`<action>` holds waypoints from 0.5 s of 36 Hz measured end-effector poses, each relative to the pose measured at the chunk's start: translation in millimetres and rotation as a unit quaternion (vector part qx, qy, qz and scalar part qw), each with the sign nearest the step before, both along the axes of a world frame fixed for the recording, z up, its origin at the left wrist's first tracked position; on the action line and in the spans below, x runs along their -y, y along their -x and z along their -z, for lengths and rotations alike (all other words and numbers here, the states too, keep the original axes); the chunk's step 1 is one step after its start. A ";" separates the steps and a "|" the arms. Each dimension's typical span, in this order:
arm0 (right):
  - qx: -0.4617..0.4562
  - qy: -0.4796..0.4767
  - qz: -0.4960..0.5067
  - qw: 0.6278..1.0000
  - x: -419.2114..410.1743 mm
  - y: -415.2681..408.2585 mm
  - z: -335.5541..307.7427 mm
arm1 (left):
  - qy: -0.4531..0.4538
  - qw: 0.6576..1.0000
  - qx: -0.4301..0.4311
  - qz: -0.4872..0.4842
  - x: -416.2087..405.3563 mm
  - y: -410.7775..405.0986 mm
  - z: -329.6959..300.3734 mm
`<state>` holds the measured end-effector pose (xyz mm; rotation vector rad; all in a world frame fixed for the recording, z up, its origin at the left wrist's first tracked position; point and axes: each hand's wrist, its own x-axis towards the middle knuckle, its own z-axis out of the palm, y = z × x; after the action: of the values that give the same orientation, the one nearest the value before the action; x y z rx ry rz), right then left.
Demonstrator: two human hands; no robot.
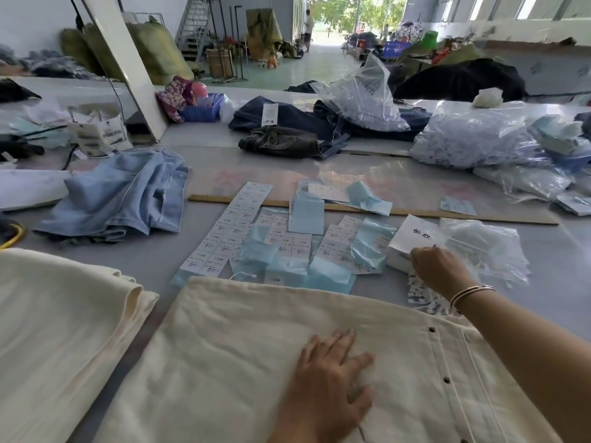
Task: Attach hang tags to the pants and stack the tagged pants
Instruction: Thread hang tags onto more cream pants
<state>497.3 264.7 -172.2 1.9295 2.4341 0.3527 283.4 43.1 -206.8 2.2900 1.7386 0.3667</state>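
Cream pants (pixel 243 346) lie under the flat, spread left hand (pixel 329 375); the right hand's (pixel 438 266) grip on the tag stack (pixel 399 260) is unclear.

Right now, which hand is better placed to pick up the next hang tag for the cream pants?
The right hand. It is already at the white tag stack, fingers curled at its edge. The left hand lies flat on the cream pants, holding them down.
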 end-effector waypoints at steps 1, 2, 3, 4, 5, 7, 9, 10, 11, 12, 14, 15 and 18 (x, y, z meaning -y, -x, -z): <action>-0.001 0.002 0.005 1.000 -0.6 -0.1 -1.4 | -0.005 1.000 -0.001 0.000 0.2 -0.1 -0.3; -0.003 0.000 0.008 1.000 -0.9 0.5 -2.8 | -0.010 1.000 -0.002 0.000 0.0 -0.2 -0.4; -0.007 -0.002 0.012 1.000 -1.1 0.7 -3.7 | -0.016 1.000 -0.006 0.001 -0.1 -0.4 0.1; -0.013 -0.007 0.019 1.000 -1.1 1.0 -4.5 | -0.020 1.000 -0.005 0.001 -0.2 -0.6 1.0; -0.017 -0.012 0.023 1.000 -1.0 1.0 -5.2 | -0.019 1.000 -0.002 0.002 -0.6 -0.7 1.7; -0.053 -0.024 0.032 0.998 -1.3 0.9 -5.3 | -0.015 1.000 0.001 0.007 -1.2 -0.6 4.1; -0.096 -0.029 0.035 0.994 -1.5 2.3 -4.8 | -0.014 1.000 0.001 0.011 -1.9 -0.5 6.0; -0.098 -0.026 0.036 0.994 -1.0 3.8 -4.5 | -0.011 1.000 0.003 0.011 -2.1 -0.8 7.0; -0.094 -0.021 0.039 0.995 -0.4 5.7 -4.1 | -0.008 1.000 -0.002 0.007 -1.8 -1.1 7.6; -0.097 -0.017 0.044 0.994 -0.5 7.3 -3.9 | -0.004 1.000 0.005 0.002 -1.6 -1.1 7.3; -0.126 0.008 0.057 0.990 -3.7 8.3 -4.4 | -0.018 0.999 0.032 -0.006 -0.8 1.1 7.0; -0.141 0.028 0.065 0.987 -5.5 7.8 -5.6 | -0.026 0.997 0.067 0.001 -2.0 1.9 6.6; -0.198 0.045 0.062 0.977 -3.0 7.6 -16.4 | 0.032 0.971 0.234 -0.027 -14.0 4.3 9.7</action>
<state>489.7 267.7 -155.8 2.2802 2.4698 -0.1597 279.1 57.1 -216.5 1.9108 1.5430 0.7773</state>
